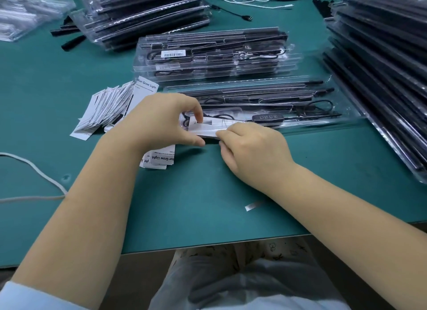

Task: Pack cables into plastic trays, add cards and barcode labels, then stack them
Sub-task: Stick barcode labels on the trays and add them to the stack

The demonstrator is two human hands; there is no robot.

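Cards [105, 108] sit fanned in a loose white heap at the far left of my view, on the green table [208, 205], with a few more lying under my left wrist. My left hand [161, 120] curls over the near-left end of the open plastic tray [300, 122], thumb and forefinger pinching a white card [208, 127] at its left end. My right hand [251, 152] meets it from the other side, fingers curled and nipping the same card's right edge. The tray, already holding its black cable [318, 106] and inline controller [268, 117], lies just beyond my knuckles; a finished stack with a barcode label [173, 54] rests behind it. Further right, a tall stack of trays [381, 67] leans. My worry: if I push the card unevenly it may buckle or ride over the cable rather than seat flat, and the light tray could skid.
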